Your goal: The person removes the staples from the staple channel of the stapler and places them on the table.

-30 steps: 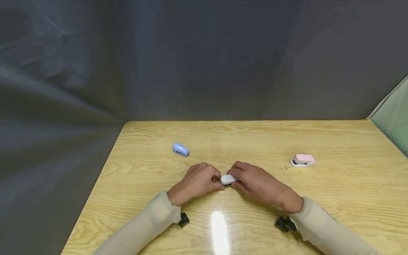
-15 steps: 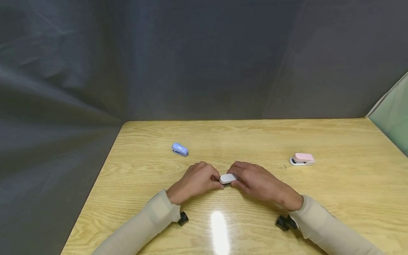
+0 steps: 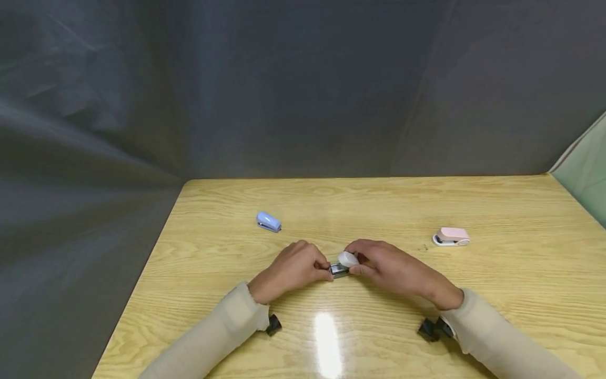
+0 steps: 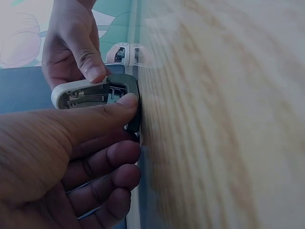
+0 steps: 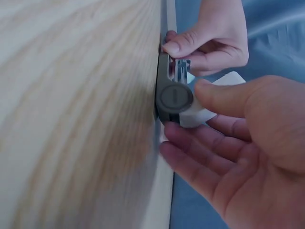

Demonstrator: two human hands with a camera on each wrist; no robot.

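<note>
At the middle of the wooden tabletop [image 3: 497, 295], a left hand [image 3: 290, 269] pinches the dark base of a small white stapler [image 3: 343, 263] while the right hand [image 3: 389, 268] pinches its raised white top; blue [image 3: 268, 221] and pink [image 3: 451, 237] staplers sit apart.

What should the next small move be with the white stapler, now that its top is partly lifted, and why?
Probably keep swinging the white cover further up and back. The right hand pinches the cover of the white stapler, which is only partly raised, while the left hand pins its dark base on the table. The metal staple channel shows in the left wrist view, but only partly exposed.
</note>
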